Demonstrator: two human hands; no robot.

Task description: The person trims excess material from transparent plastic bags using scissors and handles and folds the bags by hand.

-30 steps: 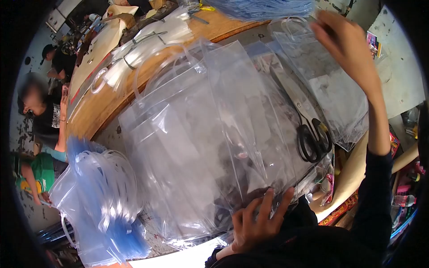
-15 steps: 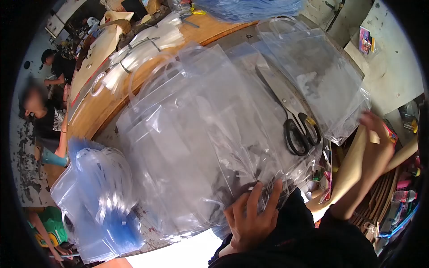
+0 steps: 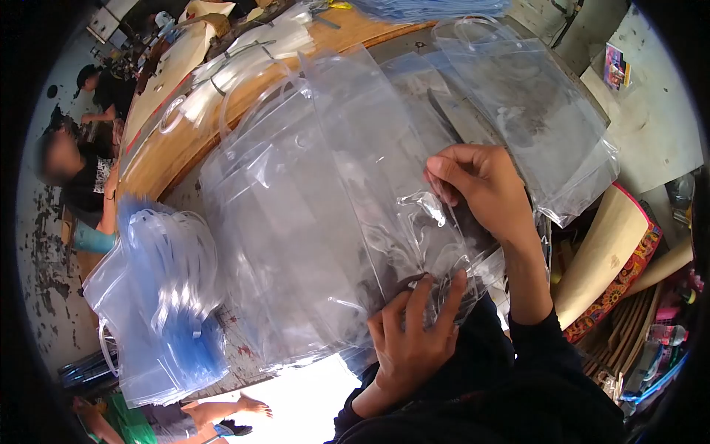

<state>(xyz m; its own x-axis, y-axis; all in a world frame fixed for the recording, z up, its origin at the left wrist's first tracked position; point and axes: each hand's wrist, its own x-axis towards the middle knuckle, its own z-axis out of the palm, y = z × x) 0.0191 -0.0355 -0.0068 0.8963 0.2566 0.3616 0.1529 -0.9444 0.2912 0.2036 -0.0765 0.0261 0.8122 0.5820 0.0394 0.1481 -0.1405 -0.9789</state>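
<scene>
Clear plastic bags (image 3: 296,214) with tube handles lie in a layered pile before me. My left hand (image 3: 416,325) rests on their near edge, fingers spread over crumpled film. Above the right part of the pile, my right hand (image 3: 481,185) pinches the edge of a clear sheet between thumb and fingers. Behind this hand are the scissors (image 3: 444,115); one blade shows and the handles are hidden. Another clear bag (image 3: 529,111) lies at the upper right. A bundle of bags with looped handles and bluish film (image 3: 170,296) sits at the left.
A curved wooden table edge (image 3: 185,152) runs behind the pile, with bundled clear strips (image 3: 255,55) on it. Blue film (image 3: 429,7) is stacked at the top. Rolled material (image 3: 603,251) stands at the right. People (image 3: 81,177) are at the far left.
My right hand has swung from the upper right, down past the right side, and in over the pile, where it has taken a sheet edge. My left hand stays on the near edge.
</scene>
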